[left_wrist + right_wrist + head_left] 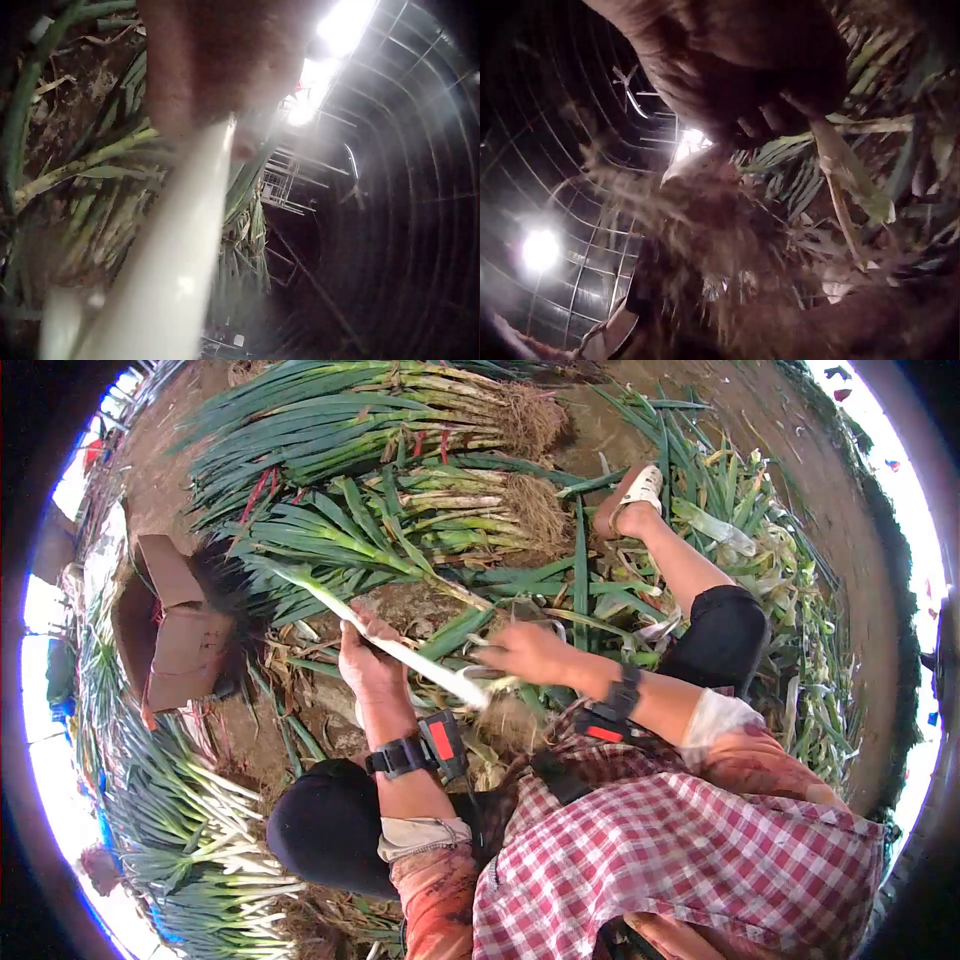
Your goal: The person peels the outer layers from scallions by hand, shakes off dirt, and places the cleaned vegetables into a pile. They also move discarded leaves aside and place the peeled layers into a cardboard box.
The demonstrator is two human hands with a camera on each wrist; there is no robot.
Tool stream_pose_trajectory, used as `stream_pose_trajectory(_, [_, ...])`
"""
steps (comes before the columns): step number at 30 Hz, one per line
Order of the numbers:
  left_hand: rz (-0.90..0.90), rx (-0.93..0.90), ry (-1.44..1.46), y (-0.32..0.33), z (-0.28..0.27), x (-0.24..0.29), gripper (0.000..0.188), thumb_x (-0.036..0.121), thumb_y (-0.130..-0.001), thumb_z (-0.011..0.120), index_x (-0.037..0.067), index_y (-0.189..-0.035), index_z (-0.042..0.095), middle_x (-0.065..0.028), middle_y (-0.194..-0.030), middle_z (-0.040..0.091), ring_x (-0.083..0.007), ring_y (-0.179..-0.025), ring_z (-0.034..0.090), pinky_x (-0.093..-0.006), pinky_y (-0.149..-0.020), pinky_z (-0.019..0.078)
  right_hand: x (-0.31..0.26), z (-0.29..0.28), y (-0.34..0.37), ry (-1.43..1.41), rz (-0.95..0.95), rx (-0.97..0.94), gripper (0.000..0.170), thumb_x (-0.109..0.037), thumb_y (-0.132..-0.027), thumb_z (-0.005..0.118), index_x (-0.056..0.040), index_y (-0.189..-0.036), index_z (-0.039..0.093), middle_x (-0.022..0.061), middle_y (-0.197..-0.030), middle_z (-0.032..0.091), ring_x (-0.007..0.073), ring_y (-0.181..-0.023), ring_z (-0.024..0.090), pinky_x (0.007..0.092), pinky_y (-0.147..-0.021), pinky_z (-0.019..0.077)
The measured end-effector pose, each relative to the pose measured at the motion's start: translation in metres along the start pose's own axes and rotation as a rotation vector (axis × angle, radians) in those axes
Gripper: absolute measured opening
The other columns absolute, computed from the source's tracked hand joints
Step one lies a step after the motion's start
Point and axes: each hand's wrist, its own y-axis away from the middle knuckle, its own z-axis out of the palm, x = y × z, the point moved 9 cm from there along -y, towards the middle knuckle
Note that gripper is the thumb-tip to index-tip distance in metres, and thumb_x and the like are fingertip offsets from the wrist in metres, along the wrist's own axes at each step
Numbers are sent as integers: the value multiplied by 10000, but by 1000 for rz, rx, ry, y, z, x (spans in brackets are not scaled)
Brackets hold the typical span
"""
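A long green onion (430, 669) with a smooth white stalk slants across the head view, its brown roots (520, 722) toward the person's lap. My left hand (376, 665) grips it near the upper part of the stalk. In the left wrist view the white stalk (161, 262) runs out from under that hand. My right hand (535, 653), motion-blurred, is just above the root end. Its fingers are curled in the right wrist view, and a strip of pale outer leaf (851, 169) hangs from them. Blurred roots (712, 232) fill the space below that hand.
Bundles of unpeeled green onions (450, 510) lie ahead on the soil. Stripped leaves (740, 510) pile up at the right, around the person's foot (640, 490). A cardboard box (190, 640) stands at the left, with white-stalked green onions (220, 830) lying nearer.
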Motion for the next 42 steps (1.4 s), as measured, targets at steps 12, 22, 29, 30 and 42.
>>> stream_pose_trajectory(12, [382, -91, -276, 59, 110, 29, 137, 250, -888, 371, 124, -908, 420, 1, -636, 418, -73, -411, 323, -205, -337, 248, 142, -42, 130, 579, 370, 77, 360, -310, -805, 454, 1, -665, 569, 217, -666, 555, 383, -658, 539, 464, -608, 408])
stream_pose_trajectory(22, [858, -191, -579, 191, 171, 211, 244, 265, -894, 388, 67, -1016, 465, -19, -667, 454, -69, -379, 340, -195, -309, 269, 122, -16, 86, 458, 356, -45, 392, -329, -793, 470, 41, -702, 563, 269, -705, 524, 427, -715, 513, 456, -651, 401])
stream_pose_trajectory(29, [1174, 512, -849, 275, 29, 472, 201, 192, -825, 463, 56, -921, 576, -47, -717, 552, -148, -654, 542, -273, -560, 453, 113, -9, 70, 469, 268, -56, 396, -332, -789, 480, 49, -710, 548, 266, -689, 524, 425, -681, 509, 465, -622, 382])
stream_pose_trajectory(30, [1192, 927, -1326, 296, -12, 524, 196, 180, -817, 463, 54, -911, 580, -45, -802, 580, -165, -782, 557, -271, -677, 449, 118, -5, 64, 491, 218, -54, 402, -335, -789, 487, 53, -698, 541, 264, -679, 524, 420, -676, 516, 457, -609, 386])
stream_pose_trajectory(42, [623, 196, -878, 210, 77, 299, 395, 237, -844, 501, -3, -1152, 441, -116, -918, 573, -177, -758, 566, -283, -681, 456, 106, 27, 14, 481, 98, -194, 395, -280, -680, 623, 9, -934, 532, 210, -780, 570, 377, -697, 539, 423, -623, 439])
